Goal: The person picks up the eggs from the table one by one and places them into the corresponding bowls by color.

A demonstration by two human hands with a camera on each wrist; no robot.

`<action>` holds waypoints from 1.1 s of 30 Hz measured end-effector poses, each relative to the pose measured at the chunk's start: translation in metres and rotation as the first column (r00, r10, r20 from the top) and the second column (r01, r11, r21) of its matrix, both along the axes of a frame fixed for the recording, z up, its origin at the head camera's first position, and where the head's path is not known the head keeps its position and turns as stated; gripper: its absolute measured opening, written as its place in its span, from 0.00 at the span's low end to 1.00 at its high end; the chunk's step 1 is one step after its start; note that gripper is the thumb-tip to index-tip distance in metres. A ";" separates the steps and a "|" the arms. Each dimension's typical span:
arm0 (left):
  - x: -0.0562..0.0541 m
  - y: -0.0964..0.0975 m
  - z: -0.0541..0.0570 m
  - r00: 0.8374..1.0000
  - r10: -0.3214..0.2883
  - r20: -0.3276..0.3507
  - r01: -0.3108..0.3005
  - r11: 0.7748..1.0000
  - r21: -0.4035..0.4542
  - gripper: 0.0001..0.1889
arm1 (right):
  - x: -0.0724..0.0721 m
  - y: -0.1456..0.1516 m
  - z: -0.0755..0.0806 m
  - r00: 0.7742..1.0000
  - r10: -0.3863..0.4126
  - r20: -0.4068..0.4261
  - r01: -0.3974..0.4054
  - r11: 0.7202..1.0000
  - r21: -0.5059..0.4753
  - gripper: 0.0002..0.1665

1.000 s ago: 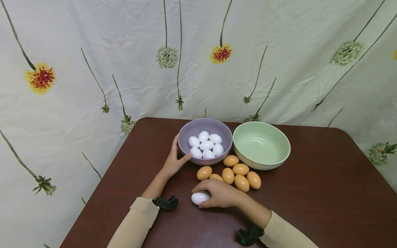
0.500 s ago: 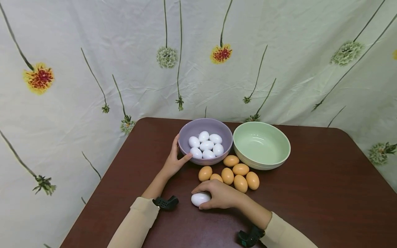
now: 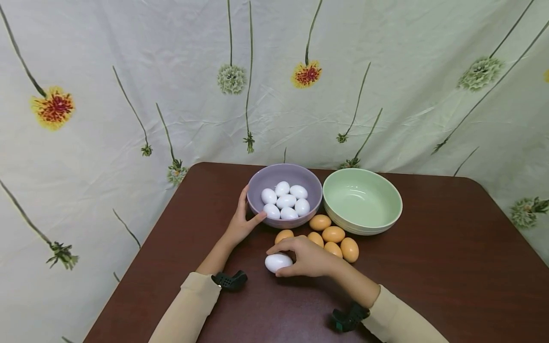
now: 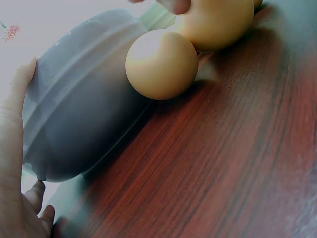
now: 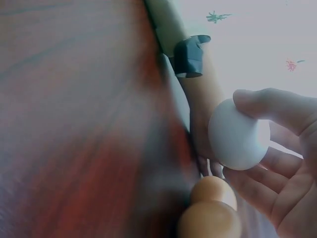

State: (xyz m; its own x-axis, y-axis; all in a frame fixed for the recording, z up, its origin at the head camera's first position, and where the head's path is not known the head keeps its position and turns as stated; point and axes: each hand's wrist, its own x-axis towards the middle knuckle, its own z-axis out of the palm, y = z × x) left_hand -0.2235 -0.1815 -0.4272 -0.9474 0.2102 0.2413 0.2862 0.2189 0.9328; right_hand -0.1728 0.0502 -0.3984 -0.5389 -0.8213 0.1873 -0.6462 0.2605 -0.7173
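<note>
Pinched between the thumb and fingers of my right hand (image 3: 310, 257) is a white egg (image 3: 278, 263). In the right wrist view the egg (image 5: 238, 135) shows above the table with the thumb on one side and fingers on the other. My left hand (image 3: 241, 227) grips the purple bowl (image 3: 256, 186) at its left side, thumb at the near rim. Several white eggs (image 3: 286, 201) lie inside that bowl. On the table in front of the bowls are several brown eggs (image 3: 349, 250), partly covered by my right hand. The left wrist view has one brown egg (image 4: 161, 64) close beside the bowl.
A light green bowl (image 3: 360, 200) stands right beside the purple one, with nothing in it. The dark red-brown table (image 3: 442, 247) reaches back to a pale flowered cloth (image 3: 180, 57). Black bands (image 3: 231, 281) sit on both wrists.
My right hand has lifted the white egg and moved it slightly away from me, toward the bowls. A few brown eggs shifted slightly earlier. My left hand stays on the purple bowl.
</note>
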 end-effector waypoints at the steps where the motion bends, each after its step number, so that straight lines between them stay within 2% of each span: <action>1: 0.000 0.000 0.000 1.000 -0.001 -0.001 0.001 1.000 0.002 0.48 | -0.001 0.000 0.001 1.000 -0.002 -0.005 0.002 1.000 -0.007 0.25; 11: -0.001 0.000 -0.002 0.999 -0.012 -0.042 0.013 1.000 0.014 0.48 | -0.016 0.002 0.017 0.998 -0.051 0.046 0.052 0.998 -0.041 0.25; 15: -0.001 0.001 -0.002 0.999 -0.014 -0.046 0.014 1.000 0.009 0.48 | -0.022 0.002 0.024 0.997 -0.064 0.037 0.065 0.996 -0.055 0.24; 20: -0.002 0.000 -0.003 0.999 -0.021 -0.041 0.022 1.000 0.018 0.48 | -0.032 0.003 0.031 0.994 -0.083 0.071 0.089 0.992 -0.085 0.23; 21: -0.002 -0.001 -0.004 0.999 -0.023 -0.037 0.024 0.999 0.025 0.48 | -0.034 0.002 0.032 0.993 -0.087 0.083 0.095 0.992 -0.089 0.23; 23: -0.007 -0.002 -0.013 0.999 -0.016 -0.035 0.017 0.999 0.029 0.49 | -0.038 0.001 0.034 0.990 -0.090 0.107 0.100 0.990 -0.098 0.23; 25: -0.007 -0.002 -0.013 1.000 -0.016 -0.025 0.017 0.999 0.034 0.49 | -0.042 0.000 0.036 0.988 -0.095 0.122 0.108 0.988 -0.106 0.23; 26: -0.009 -0.003 -0.017 0.999 -0.013 -0.033 0.014 1.000 0.028 0.49 | -0.044 0.000 0.037 0.987 -0.099 0.124 0.113 0.988 -0.109 0.23; 28: -0.008 -0.003 -0.016 0.999 -0.013 -0.032 0.014 1.000 0.025 0.49 | -0.049 -0.001 0.037 0.985 -0.109 0.133 0.125 0.986 -0.113 0.23; 30: -0.004 -0.001 -0.007 0.999 -0.022 -0.027 0.023 1.000 0.021 0.48 | -0.053 -0.001 0.038 0.982 -0.123 0.141 0.139 0.984 -0.112 0.23; 32: -0.003 -0.001 -0.006 0.999 -0.026 -0.033 0.026 1.000 0.015 0.48 | -0.058 -0.001 0.040 0.979 -0.142 0.145 0.158 0.982 -0.104 0.23; 33: -0.001 -0.001 -0.002 0.999 -0.029 -0.025 0.030 0.999 0.018 0.48 | -0.061 -0.001 0.041 0.977 -0.154 0.147 0.170 0.980 -0.101 0.23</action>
State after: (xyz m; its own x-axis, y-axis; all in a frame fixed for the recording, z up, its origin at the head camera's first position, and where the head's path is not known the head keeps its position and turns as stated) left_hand -0.2248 -0.1826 -0.4295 -0.9347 0.2332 0.2684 0.3150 0.1930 0.9292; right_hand -0.2334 0.0494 -0.3578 -0.6900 -0.6990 0.1880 -0.4953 0.2666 -0.8268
